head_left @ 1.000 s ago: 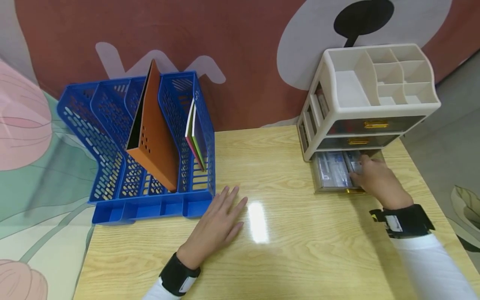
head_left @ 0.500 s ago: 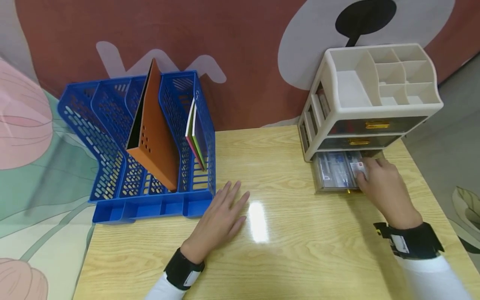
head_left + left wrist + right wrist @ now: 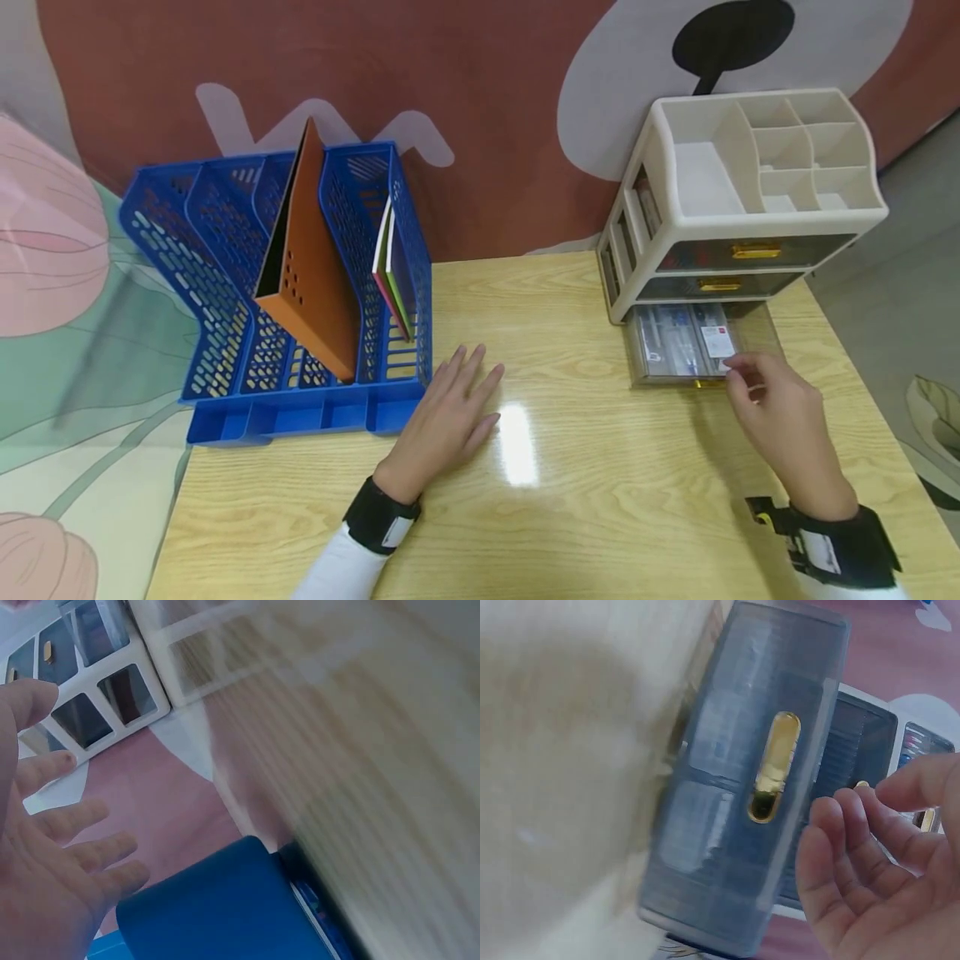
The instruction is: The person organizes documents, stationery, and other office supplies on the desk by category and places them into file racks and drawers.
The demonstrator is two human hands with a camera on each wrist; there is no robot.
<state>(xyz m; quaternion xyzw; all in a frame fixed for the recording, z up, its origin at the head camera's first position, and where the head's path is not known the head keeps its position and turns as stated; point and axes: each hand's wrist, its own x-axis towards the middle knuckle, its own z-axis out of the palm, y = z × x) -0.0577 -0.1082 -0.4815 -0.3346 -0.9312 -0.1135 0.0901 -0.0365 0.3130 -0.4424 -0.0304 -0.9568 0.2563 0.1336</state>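
My right hand (image 3: 787, 425) hovers at the front right of a pulled-out clear drawer (image 3: 757, 327). Its fingers are loosely bent, and nothing shows between them in the right wrist view. Inside the drawer lie clear packs (image 3: 671, 342) on the left and a pack with a white label (image 3: 717, 342) beside them. A gold handle (image 3: 775, 765) marks the drawer's front. Over the table, just right of the blue file rack (image 3: 307, 412), my left hand (image 3: 446, 417) has its fingers spread and holds nothing.
The white drawer cabinet (image 3: 780, 221) stands at the back right, with several top compartments and two closed drawers. An orange folder (image 3: 318, 283) and thin booklets (image 3: 397, 279) stand in the blue rack. A patterned cloth (image 3: 495, 125) hangs behind the wood-grain table (image 3: 570, 500).
My right hand has drawn back out of the drawer toward the table's front, uncovering the pack with the white label. My left hand has shifted slightly forward and right.
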